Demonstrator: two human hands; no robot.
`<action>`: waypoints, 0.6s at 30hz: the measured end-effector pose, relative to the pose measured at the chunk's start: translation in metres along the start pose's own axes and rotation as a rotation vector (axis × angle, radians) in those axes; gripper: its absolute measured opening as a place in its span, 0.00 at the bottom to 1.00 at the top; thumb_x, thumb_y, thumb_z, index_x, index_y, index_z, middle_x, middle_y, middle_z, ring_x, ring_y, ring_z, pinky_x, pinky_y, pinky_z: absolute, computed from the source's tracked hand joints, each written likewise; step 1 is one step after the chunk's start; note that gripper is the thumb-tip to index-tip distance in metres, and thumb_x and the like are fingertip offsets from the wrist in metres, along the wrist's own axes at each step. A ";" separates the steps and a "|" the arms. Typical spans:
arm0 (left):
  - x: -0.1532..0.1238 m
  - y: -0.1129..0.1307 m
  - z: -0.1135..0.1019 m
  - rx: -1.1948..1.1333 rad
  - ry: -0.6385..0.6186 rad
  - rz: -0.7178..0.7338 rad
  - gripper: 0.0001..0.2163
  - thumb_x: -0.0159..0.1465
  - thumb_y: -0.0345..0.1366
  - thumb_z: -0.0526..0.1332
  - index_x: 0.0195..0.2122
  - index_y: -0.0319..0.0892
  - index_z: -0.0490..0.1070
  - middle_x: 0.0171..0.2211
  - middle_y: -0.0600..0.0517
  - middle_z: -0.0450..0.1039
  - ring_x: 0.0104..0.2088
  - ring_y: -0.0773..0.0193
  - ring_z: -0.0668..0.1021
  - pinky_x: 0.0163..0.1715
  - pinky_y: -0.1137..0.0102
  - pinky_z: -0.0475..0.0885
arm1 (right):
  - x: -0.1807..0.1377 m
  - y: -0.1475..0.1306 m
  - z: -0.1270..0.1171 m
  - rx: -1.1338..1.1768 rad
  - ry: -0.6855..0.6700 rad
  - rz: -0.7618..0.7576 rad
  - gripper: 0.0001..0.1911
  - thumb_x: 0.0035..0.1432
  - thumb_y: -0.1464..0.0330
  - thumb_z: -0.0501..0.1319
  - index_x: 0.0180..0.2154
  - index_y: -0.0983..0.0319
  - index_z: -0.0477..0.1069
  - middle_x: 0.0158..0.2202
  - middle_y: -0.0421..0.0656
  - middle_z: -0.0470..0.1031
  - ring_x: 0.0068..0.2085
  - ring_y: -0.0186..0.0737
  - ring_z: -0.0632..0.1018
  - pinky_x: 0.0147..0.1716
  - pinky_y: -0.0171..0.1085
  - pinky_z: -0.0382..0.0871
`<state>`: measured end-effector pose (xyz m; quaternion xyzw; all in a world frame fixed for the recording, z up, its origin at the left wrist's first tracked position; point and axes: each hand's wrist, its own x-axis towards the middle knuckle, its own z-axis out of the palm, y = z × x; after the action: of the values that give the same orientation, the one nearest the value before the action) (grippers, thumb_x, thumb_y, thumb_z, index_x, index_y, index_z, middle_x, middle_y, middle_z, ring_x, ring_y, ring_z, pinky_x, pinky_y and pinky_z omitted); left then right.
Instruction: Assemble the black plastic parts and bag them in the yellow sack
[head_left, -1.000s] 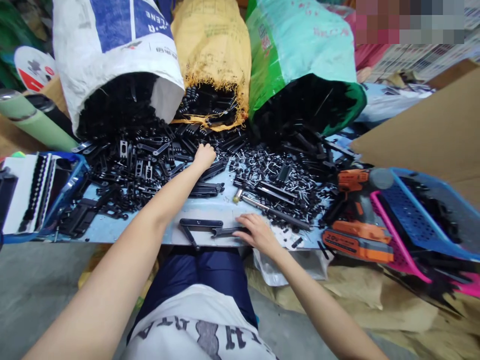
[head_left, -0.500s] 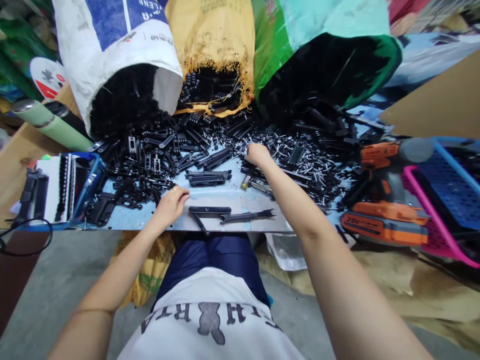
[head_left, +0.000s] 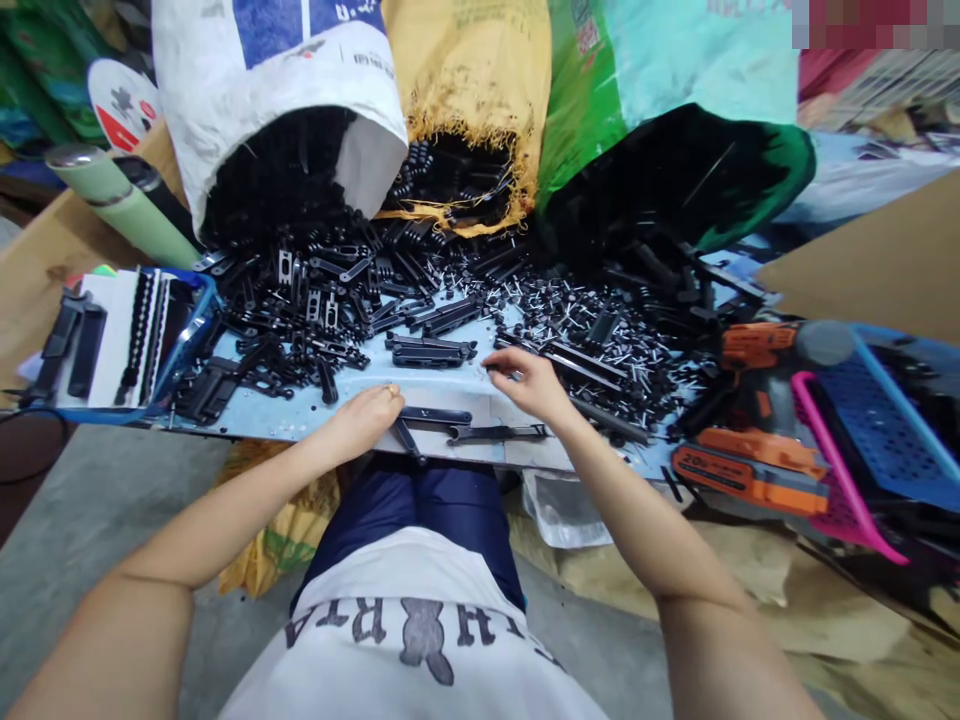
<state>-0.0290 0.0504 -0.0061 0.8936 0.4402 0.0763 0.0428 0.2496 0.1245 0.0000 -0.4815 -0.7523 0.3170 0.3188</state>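
My left hand (head_left: pixel 369 415) is closed, its fingertips pressed together at the left end of a black hinged bar (head_left: pixel 435 414); whatever they may hold is hidden. This bar lies folded out on the front of the blue table (head_left: pixel 352 385), a second arm slanting down from it. My right hand (head_left: pixel 531 382) pinches a small dark piece (head_left: pixel 491 368) between thumb and finger. Just below that hand lies a flat black part with a forked end (head_left: pixel 495 433). Behind both hands rests a stack of black bars (head_left: pixel 431 351).
Heaped black parts (head_left: pixel 315 290) and scattered pins (head_left: pixel 559 300) cover the back, spilling from a white sack (head_left: pixel 277 80), a yellow sack (head_left: pixel 469 70) and a green sack (head_left: pixel 675 75). An orange cordless drill (head_left: pixel 754 470) and a pink-rimmed basket (head_left: pixel 847 480) stand right.
My right hand has drawn back from the pin heap toward the front, now showing a small dark piece. My left hand has moved right to the hinged bar. The camera view has shifted slightly.
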 end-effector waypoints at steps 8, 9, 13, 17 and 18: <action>-0.015 -0.002 0.042 -0.129 0.362 -0.051 0.13 0.67 0.30 0.49 0.50 0.40 0.66 0.34 0.45 0.74 0.38 0.60 0.77 0.40 0.63 0.74 | -0.043 -0.003 0.028 0.093 0.016 0.011 0.11 0.54 0.61 0.61 0.34 0.61 0.75 0.31 0.44 0.78 0.31 0.38 0.78 0.33 0.37 0.73; -0.016 -0.003 0.044 -0.123 0.351 -0.045 0.14 0.67 0.30 0.49 0.51 0.40 0.66 0.34 0.45 0.74 0.37 0.60 0.77 0.41 0.62 0.74 | -0.045 -0.004 0.029 0.044 0.028 -0.030 0.10 0.55 0.62 0.61 0.34 0.61 0.75 0.31 0.44 0.79 0.32 0.39 0.78 0.34 0.37 0.74; -0.020 -0.010 0.049 -0.083 0.271 0.043 0.15 0.66 0.26 0.47 0.51 0.38 0.65 0.34 0.44 0.74 0.38 0.60 0.77 0.39 0.63 0.74 | -0.052 -0.009 0.028 -0.130 0.043 -0.223 0.09 0.60 0.65 0.56 0.35 0.59 0.74 0.34 0.44 0.79 0.36 0.40 0.79 0.38 0.39 0.74; -0.023 -0.015 0.050 -0.090 0.206 0.052 0.17 0.64 0.24 0.47 0.51 0.37 0.66 0.37 0.41 0.75 0.39 0.59 0.77 0.38 0.62 0.73 | -0.057 -0.010 0.031 -0.226 0.000 -0.315 0.10 0.62 0.66 0.54 0.39 0.58 0.74 0.37 0.44 0.79 0.38 0.40 0.79 0.40 0.40 0.75; -0.023 -0.014 0.049 -0.076 0.190 0.032 0.17 0.64 0.24 0.47 0.52 0.38 0.66 0.38 0.41 0.75 0.41 0.58 0.77 0.39 0.61 0.72 | -0.058 -0.009 0.032 -0.240 0.009 -0.322 0.10 0.62 0.66 0.54 0.39 0.58 0.74 0.38 0.44 0.79 0.39 0.40 0.79 0.41 0.41 0.75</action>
<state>-0.0452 0.0398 -0.0583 0.8871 0.4246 0.1782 0.0334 0.2392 0.0619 -0.0228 -0.3910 -0.8506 0.1678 0.3089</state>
